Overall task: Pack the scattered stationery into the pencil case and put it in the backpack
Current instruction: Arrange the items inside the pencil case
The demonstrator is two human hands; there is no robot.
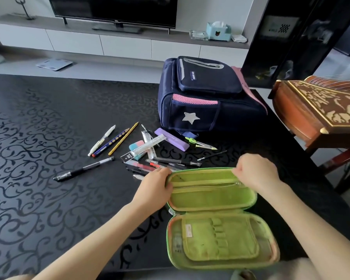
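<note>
A green pencil case (214,201) lies wide open on the black patterned table (49,138), its two halves spread flat. My left hand (156,186) grips the far half's left end. My right hand (255,172) pinches that half's far rim near the right end. Just beyond the case lie scattered stationery: several pens (174,161), a black pen (83,171), a yellow pencil (123,138), an eraser (136,147), a purple box (172,138) and a green compass (198,142). The navy and pink backpack (208,98) lies behind them, zipped.
A carved wooden instrument (319,106) juts in at the right beside the table's edge. A television cabinet (117,43) with a tissue box (218,31) stands across the room. A black shelf unit (303,37) rises at the far right.
</note>
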